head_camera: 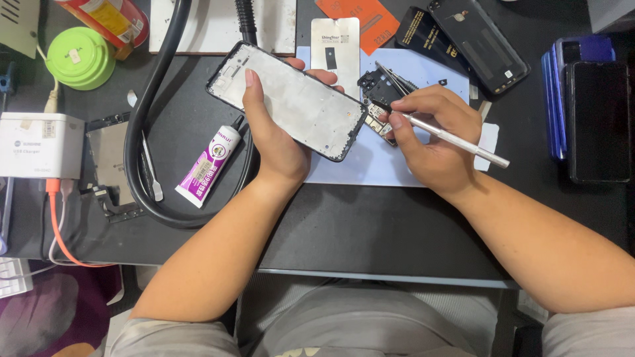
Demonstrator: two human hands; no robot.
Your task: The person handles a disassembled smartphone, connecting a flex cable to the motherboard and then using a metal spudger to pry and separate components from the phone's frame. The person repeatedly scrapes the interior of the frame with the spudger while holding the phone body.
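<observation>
- Holding the phone frame (291,99) tilted above the surface (370,225), the left hand (274,132) is closed around its lower long edge, thumb on the bare metal inner face and fingers behind; this grip looks firm enough, and I judge it better not to squeeze more, because the frame is thin and may bend.
- The right hand (433,135) is closed like a pen grip on a slim silver screwdriver (450,137), its dark tip pointing at the frame's right end, close to the black inner cover part (380,89) that lies on the pale blue mat (397,165).
- I cannot tell if the tip touches the frame or only hovers beside it (the fingers hide this spot).
- For good work, the tip should probably go straight and slowly, with the right wrist resting on the mat for support.
- The purple glue tube (208,165) and the black hose (142,132) lie near the left forearm, so the elbow should stay quiet.
- Small parts on the mat could roll away if the frame drops on them.
</observation>
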